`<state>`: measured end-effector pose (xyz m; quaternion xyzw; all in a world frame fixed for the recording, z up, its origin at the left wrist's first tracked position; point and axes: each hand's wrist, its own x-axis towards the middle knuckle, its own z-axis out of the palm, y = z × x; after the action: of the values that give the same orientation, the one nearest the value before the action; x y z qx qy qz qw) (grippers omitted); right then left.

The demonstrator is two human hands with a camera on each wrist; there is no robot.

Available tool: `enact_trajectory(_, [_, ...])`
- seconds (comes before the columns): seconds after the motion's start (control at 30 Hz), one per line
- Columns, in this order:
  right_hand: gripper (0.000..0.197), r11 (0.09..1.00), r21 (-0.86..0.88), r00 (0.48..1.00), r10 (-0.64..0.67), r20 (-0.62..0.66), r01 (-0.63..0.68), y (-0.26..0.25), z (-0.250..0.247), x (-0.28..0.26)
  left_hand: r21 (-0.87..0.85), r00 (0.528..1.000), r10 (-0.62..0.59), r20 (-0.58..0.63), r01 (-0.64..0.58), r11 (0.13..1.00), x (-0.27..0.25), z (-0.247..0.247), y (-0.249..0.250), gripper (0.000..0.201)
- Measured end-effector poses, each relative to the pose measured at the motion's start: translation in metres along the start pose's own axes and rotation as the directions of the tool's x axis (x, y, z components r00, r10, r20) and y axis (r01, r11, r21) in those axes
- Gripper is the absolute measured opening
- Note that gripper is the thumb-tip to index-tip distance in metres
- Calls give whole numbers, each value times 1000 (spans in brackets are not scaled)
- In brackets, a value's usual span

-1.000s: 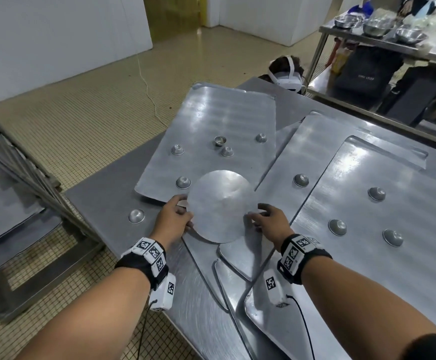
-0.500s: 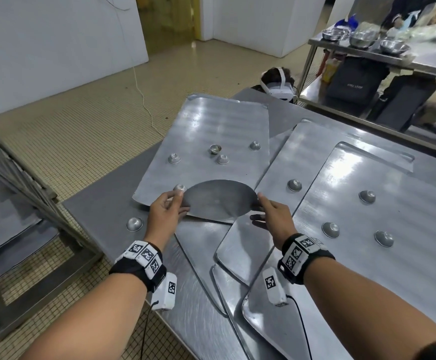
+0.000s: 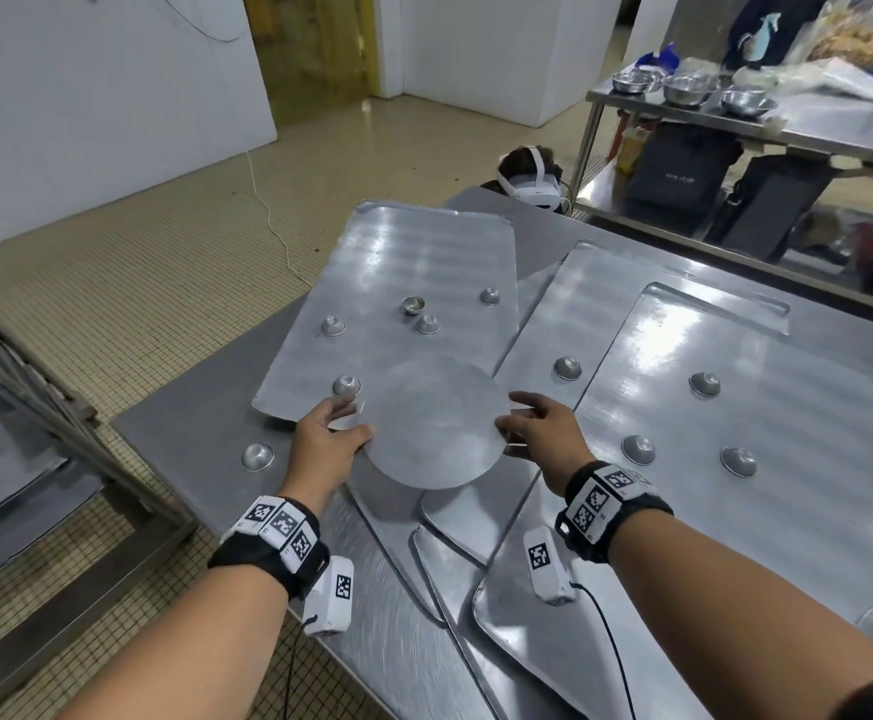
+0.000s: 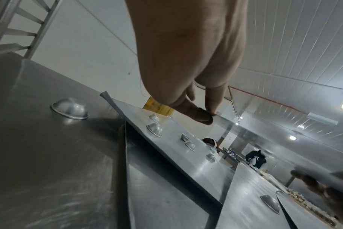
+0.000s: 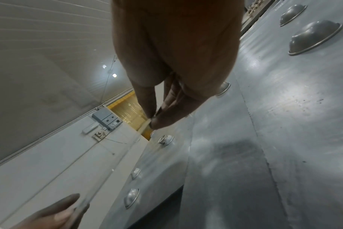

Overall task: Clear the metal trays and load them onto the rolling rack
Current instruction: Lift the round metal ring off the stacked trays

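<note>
A round flat metal disc (image 3: 434,426) hangs just above the overlapping metal trays, held by both hands at its edges. My left hand (image 3: 338,433) pinches its left rim between thumb and fingers (image 4: 198,115). My right hand (image 3: 520,426) pinches the right rim (image 5: 153,119). Under the disc lies the far-left tray (image 3: 413,267), carrying several small metal moulds (image 3: 347,384). Two more trays (image 3: 767,407) lie to the right, with dome moulds (image 3: 638,449) on them. The rolling rack (image 3: 23,407) stands at the left, its rails showing in the left wrist view (image 4: 12,31).
One dome mould (image 3: 257,456) sits on the bare steel table (image 3: 190,433) near its left edge. A headset (image 3: 530,184) lies beyond the table's far end. A second table (image 3: 813,127) at the back right holds bowls and bags. Tiled floor separates table and rack.
The disc lay flat a second ago, was tipped up on edge half a second ago, and now faces me flatter again, still between both hands and lifted off the trays.
</note>
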<state>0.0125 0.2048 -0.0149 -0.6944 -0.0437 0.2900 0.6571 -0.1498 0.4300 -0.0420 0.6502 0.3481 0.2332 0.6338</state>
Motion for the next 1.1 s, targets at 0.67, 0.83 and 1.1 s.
enact_trajectory(0.67, [56,988,-133,988,-100,-120,84,-8,-144,-89,190,910,31,413,-120,975,-65,118,43,46])
enact_trajectory(0.83, [57,989,-115,965,-118,-236,92,-2,-214,-136,188,859,44,509,-161,969,-106,181,51,44])
enact_trajectory(1.1, [55,992,-96,893,-114,-435,79,21,-326,-220,129,763,76,642,-205,970,-188,291,55,43])
